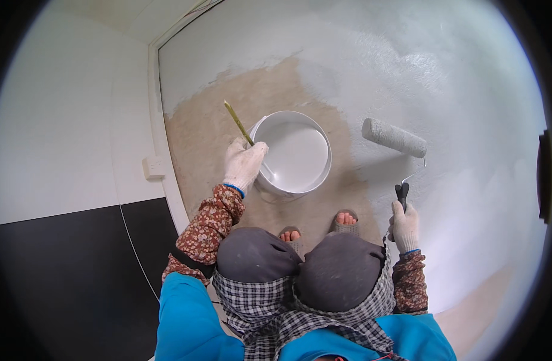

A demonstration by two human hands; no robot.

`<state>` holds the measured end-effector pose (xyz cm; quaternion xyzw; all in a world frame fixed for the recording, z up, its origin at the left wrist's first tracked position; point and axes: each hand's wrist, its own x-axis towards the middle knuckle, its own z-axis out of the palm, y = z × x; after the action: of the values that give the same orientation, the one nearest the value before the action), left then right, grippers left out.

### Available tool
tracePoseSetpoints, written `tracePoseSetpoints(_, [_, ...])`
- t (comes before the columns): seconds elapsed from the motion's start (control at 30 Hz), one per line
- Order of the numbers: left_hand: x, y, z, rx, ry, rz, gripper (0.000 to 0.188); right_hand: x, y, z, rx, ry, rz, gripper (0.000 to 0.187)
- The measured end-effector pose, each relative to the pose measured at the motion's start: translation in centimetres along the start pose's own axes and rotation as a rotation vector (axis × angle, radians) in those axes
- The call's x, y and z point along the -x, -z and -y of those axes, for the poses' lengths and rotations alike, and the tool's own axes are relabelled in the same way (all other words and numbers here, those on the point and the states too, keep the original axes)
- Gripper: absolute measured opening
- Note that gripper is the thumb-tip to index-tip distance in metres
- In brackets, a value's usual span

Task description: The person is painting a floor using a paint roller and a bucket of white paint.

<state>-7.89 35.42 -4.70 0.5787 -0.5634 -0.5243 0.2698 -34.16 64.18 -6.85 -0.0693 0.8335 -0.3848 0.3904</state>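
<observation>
My left hand [244, 165], in a white knit glove, is closed around a thin green stick [237, 121] at the left rim of a white bucket [327, 138]. The stick's upper end points up and to the left, and its coated lower part slants into the bucket. Pale liquid paint [297, 150] fills part of the bucket. My right hand [405, 228], gloved alike, grips the black handle of a paint roller [395, 138]. The roller's fluffy sleeve is coated light grey and lies over the painted floor, right of the bucket.
Wet light-grey coating [462, 78] covers the floor ahead and to the right. Bare tan floor [197, 138] surrounds the bucket. A white wall [65, 120] with a small white box [153, 168] and a black lower panel [77, 265] stands left. My knees and sandalled feet are close behind the bucket.
</observation>
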Motion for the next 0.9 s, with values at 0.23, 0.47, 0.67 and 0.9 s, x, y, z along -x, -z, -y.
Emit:
tracePoseSetpoints(0.23, [-0.2, -0.6, -1.9, -0.193, 0.095, -0.027, 0.038, -0.2, 0.6, 0.1, 0.005, -0.018, 0.023, 0.028])
tracePoseSetpoints(0.47, [-0.6, -0.1, -0.9, -0.261, 0.1, -0.099, 0.04, -0.9, 1.2, -0.1, 0.015, -0.053, 0.044, 0.025])
tracePoseSetpoints(0.67, [-0.3, 1.3, 0.1, -0.263, 0.157, -0.157, 0.04, -1.8, 1.6, -0.8, 0.032, -0.071, 0.068, 0.025])
tracePoseSetpoints(0.9, [0.1, 3.9, 2.1, -0.149, 0.196, -0.237, 0.04, -4.2, 1.9, -2.2, 0.066, -0.059, 0.116, 0.027])
